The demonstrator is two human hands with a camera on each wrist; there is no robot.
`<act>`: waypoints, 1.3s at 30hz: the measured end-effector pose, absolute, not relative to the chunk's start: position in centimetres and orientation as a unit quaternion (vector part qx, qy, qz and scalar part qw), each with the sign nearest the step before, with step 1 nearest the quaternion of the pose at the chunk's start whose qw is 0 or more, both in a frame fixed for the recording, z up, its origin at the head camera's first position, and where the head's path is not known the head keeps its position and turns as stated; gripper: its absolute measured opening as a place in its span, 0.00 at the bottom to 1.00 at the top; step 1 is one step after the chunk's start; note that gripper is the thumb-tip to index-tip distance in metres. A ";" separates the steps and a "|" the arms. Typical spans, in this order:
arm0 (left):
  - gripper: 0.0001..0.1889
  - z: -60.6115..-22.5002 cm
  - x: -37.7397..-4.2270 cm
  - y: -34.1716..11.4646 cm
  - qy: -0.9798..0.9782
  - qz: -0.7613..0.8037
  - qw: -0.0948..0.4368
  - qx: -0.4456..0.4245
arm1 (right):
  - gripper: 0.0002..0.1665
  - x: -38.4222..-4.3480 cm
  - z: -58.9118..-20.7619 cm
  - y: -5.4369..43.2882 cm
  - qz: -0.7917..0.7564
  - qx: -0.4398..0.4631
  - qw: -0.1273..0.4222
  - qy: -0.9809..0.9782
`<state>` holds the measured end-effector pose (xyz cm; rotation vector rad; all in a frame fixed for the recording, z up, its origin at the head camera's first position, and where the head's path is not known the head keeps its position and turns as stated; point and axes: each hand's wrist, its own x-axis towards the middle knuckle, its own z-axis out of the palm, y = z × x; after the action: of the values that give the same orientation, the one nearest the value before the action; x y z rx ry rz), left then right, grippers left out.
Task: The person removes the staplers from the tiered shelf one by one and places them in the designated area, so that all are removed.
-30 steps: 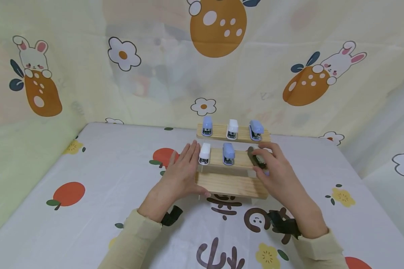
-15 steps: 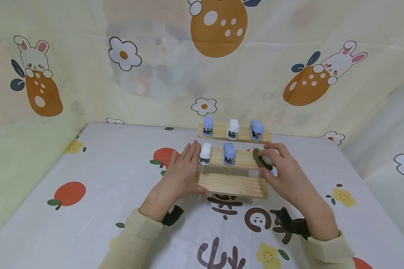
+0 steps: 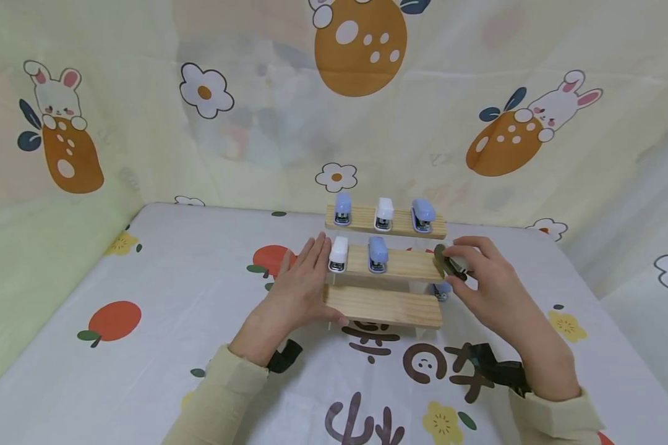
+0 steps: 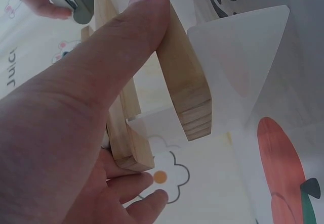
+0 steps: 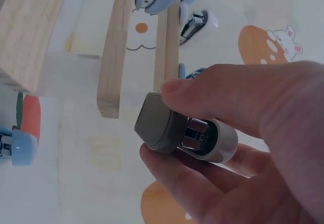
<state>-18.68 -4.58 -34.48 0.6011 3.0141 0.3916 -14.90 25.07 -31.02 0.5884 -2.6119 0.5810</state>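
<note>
My right hand (image 3: 498, 290) pinches a dark green stapler (image 3: 449, 262) between thumb and fingers, at the right end of the middle board (image 3: 403, 264) of a stepped wooden rack. In the right wrist view the stapler (image 5: 161, 125) is tilted, off the board's end. My left hand (image 3: 297, 290) rests along the rack's left end, fingers extended, its thumb on the front board (image 3: 384, 306). A white stapler (image 3: 338, 253) and a blue stapler (image 3: 377, 253) stand on the middle board. Nothing lies on the front board.
On the back board (image 3: 363, 217) stand a blue stapler (image 3: 342, 208), a white stapler (image 3: 384, 213) and another blue stapler (image 3: 423, 214). One more blue stapler (image 3: 441, 292) shows low at the rack's right side. A printed cloth (image 3: 172, 346) covers the table, and a patterned curtain rises behind.
My right hand has moved right with the dark green stapler, from over the middle board to its right end. The blue stapler low at the right has come into sight. My left hand stays put.
</note>
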 end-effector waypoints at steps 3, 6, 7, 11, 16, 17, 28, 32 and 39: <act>0.76 -34.6 -18.6 -4.6 0.972 0.128 0.023 0.194 | 0.23 -14.9 -31.0 25.3 0.211 0.202 0.189 -0.937; 0.76 -34.7 -18.6 -4.6 0.972 0.128 0.025 0.194 | 0.23 -14.9 -31.1 25.5 0.214 0.190 0.179 -0.941; 0.76 -34.7 -18.6 -4.6 0.972 0.128 0.025 0.194 | 0.22 -15.0 -31.2 25.5 0.214 0.187 0.176 -0.942; 0.76 -34.7 -18.5 -4.7 0.973 0.124 0.022 0.193 | 0.22 -15.1 -31.5 25.6 0.216 0.179 0.173 -0.944; 0.75 -34.8 -18.3 -4.7 0.973 0.126 0.023 0.192 | 0.22 -15.3 -31.9 25.9 0.218 0.166 0.165 -0.948; 0.75 -34.8 -18.3 -4.7 0.973 0.128 0.023 0.192 | 0.22 -15.3 -32.0 26.0 0.219 0.163 0.161 -0.949; 0.75 -34.8 -18.3 -4.7 0.972 0.131 0.019 0.194 | 0.22 -16.0 -32.7 27.6 0.212 0.145 0.147 -0.955; 0.75 -34.8 -18.4 -4.7 0.973 0.125 0.018 0.195 | 0.23 -16.3 -33.0 27.9 0.214 0.130 0.131 -0.959; 0.75 -34.6 -18.6 -4.6 0.972 0.131 0.022 0.194 | 0.23 -16.9 -33.7 28.5 0.212 0.101 0.107 -0.966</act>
<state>-18.62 -4.64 -34.59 0.5995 3.0110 0.4052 -16.91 28.46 -33.72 0.2965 -2.8451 0.6234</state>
